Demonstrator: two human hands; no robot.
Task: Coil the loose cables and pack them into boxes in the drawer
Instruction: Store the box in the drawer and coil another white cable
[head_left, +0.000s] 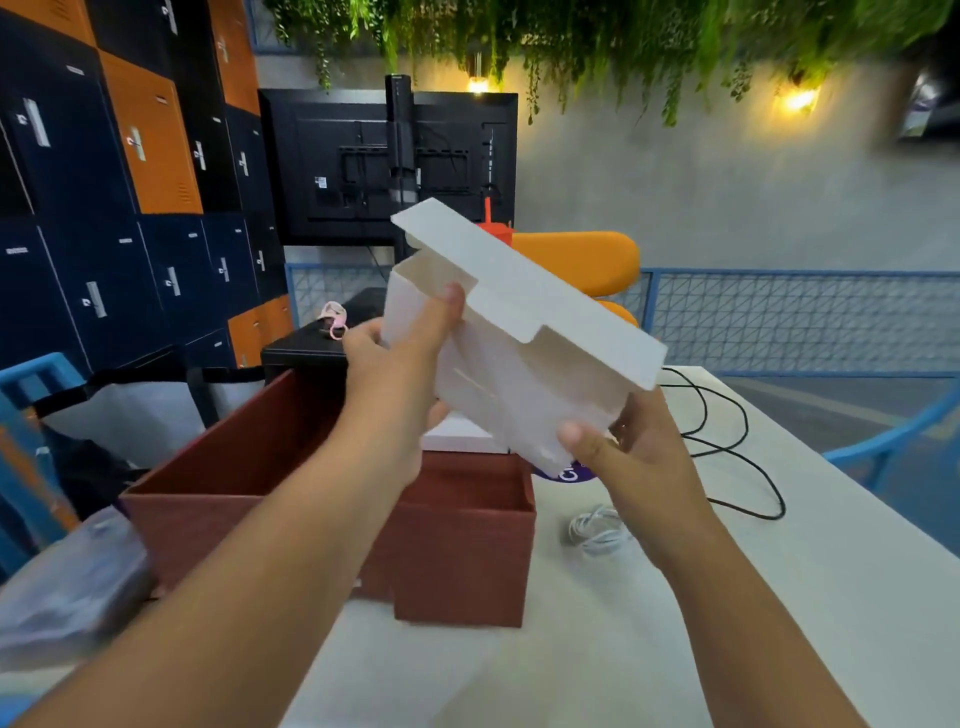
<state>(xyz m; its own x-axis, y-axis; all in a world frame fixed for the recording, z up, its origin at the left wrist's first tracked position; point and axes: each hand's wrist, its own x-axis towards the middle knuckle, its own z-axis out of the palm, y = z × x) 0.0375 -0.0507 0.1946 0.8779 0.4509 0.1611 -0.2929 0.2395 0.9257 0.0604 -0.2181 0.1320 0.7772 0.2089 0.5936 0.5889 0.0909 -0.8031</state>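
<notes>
I hold a white cardboard box (519, 358) tilted in the air above the table, its lid flap standing open. My left hand (400, 374) grips its left wall with the thumb on the front. My right hand (623, 457) grips its lower right corner. Below stands a red-brown drawer (457, 551) with compartments; another white box (457, 436) lies inside it. A coiled white cable (597, 530) lies on the white table (727, 597) right of the drawer. A loose black cable (727, 447) sprawls farther back on the table.
A blue chair (893, 441) stands at the table's right edge. A purple round sticker (566, 474) shows under my right hand. Left of the drawer are a grey bag (67, 582) and a black stand (306, 348). Lockers and a monitor back fill the background.
</notes>
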